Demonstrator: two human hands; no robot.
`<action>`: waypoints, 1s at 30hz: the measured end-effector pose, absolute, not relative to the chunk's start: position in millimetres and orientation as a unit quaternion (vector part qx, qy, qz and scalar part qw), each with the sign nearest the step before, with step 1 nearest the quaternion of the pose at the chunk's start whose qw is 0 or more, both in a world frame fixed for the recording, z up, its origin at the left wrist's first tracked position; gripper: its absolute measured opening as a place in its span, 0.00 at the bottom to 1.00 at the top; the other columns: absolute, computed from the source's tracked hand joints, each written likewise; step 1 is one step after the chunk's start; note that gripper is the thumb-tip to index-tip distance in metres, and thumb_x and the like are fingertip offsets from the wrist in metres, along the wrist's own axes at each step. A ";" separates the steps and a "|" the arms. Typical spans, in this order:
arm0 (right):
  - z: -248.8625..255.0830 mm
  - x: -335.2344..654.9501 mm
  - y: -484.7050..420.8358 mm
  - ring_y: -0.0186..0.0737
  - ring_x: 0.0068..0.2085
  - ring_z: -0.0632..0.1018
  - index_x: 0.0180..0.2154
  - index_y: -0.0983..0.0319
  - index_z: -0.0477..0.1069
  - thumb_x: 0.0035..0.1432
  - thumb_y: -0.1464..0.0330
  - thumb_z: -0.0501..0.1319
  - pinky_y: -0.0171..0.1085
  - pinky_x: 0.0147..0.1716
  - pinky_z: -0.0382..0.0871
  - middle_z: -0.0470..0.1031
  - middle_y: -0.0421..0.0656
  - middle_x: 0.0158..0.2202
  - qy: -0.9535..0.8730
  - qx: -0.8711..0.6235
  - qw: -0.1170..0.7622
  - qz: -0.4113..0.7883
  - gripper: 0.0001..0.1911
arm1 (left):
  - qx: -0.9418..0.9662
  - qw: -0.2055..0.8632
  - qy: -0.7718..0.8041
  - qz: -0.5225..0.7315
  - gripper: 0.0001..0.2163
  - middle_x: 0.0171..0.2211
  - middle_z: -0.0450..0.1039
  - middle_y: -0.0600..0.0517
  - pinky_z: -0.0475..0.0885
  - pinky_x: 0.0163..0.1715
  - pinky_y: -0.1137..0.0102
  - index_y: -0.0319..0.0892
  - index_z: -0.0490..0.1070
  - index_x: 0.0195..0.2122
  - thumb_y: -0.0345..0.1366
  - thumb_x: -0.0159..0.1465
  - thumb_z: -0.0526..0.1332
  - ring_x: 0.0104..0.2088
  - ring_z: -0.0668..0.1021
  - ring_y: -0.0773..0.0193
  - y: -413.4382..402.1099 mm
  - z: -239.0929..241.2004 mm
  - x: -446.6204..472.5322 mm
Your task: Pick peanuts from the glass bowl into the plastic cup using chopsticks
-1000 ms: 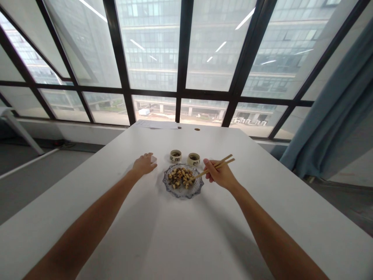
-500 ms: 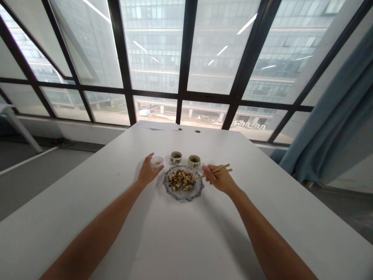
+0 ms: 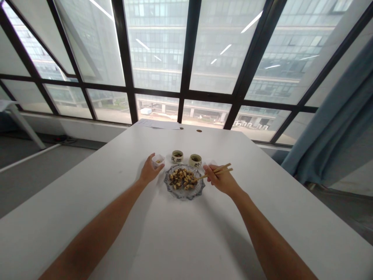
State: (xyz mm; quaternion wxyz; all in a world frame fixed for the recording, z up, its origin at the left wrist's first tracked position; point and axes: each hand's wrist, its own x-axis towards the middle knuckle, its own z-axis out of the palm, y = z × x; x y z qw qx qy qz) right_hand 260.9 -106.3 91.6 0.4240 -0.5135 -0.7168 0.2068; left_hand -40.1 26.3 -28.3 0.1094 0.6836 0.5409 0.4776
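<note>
A scalloped glass plate [image 3: 184,194] of mixed nuts or beans lies in the middle of the white table [image 3: 180,237]. My right hand [image 3: 220,180] grips a pair of wooden chopsticks [image 3: 216,171], their tips at the plate's right rim. My left hand [image 3: 149,171] curls around a small clear cup [image 3: 159,160] left of the plate; the cup holds a few pale pieces. Two small beige ceramic cups, one [image 3: 176,156] on the left and one [image 3: 195,160] on the right, stand just behind the plate.
Sheets of paper [image 3: 159,124] lie at the table's far edge, near a small round hole [image 3: 199,131]. Black-framed windows fill the background. A blue curtain [image 3: 335,116] hangs at the right. Another white table's corner [image 3: 11,111] shows at far left.
My left hand turned from lying over the clear cup to holding it from the side, so the cup now shows. My right hand dropped the chopsticks lower toward the plate's rim.
</note>
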 end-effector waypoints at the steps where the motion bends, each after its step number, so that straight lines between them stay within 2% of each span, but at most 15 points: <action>1: 90.8 260.7 -105.8 0.33 0.17 0.69 0.20 0.60 0.69 0.60 0.46 0.56 0.30 0.15 0.59 0.70 0.40 0.16 -0.716 -0.515 0.424 0.206 0.27 | 0.684 0.109 0.542 0.476 0.32 0.59 0.66 0.38 0.67 0.57 0.54 0.41 0.58 0.59 0.47 0.57 0.65 0.58 0.72 0.50 26.1 -28.1 -40.0; 11: 86.9 266.2 -102.9 0.32 0.14 0.70 0.23 0.62 0.70 0.60 0.43 0.52 0.30 0.13 0.61 0.70 0.40 0.16 -0.705 -0.529 0.422 0.212 0.31 | 0.686 0.118 0.556 0.454 0.32 0.57 0.69 0.37 0.69 0.54 0.54 0.39 0.58 0.61 0.46 0.58 0.64 0.55 0.74 0.49 25.1 -26.9 -39.8; 15: 85.1 271.4 -99.8 0.32 0.14 0.70 0.24 0.63 0.71 0.58 0.42 0.55 0.30 0.13 0.61 0.71 0.41 0.15 -0.661 -0.530 0.466 0.255 0.30 | 0.688 0.111 0.551 0.459 0.31 0.56 0.70 0.39 0.71 0.53 0.55 0.42 0.58 0.60 0.44 0.58 0.65 0.53 0.75 0.50 26.7 -28.4 -40.5; 22: 85.0 272.3 -89.7 0.32 0.11 0.67 0.21 0.64 0.70 0.49 0.39 0.60 0.30 0.09 0.57 0.70 0.42 0.13 -0.509 -0.518 0.605 0.327 0.33 | 0.697 0.122 0.516 0.483 0.33 0.56 0.69 0.41 0.74 0.48 0.57 0.44 0.58 0.61 0.41 0.55 0.67 0.50 0.77 0.53 28.2 -30.3 -40.3; 30: 78.0 278.1 -82.6 0.31 0.11 0.66 0.21 0.64 0.71 0.47 0.40 0.62 0.30 0.08 0.55 0.70 0.42 0.12 -0.470 -0.505 0.633 0.350 0.32 | 0.709 0.116 0.501 0.483 0.31 0.56 0.70 0.41 0.73 0.50 0.56 0.43 0.58 0.60 0.41 0.56 0.65 0.51 0.77 0.52 25.6 -29.3 -38.8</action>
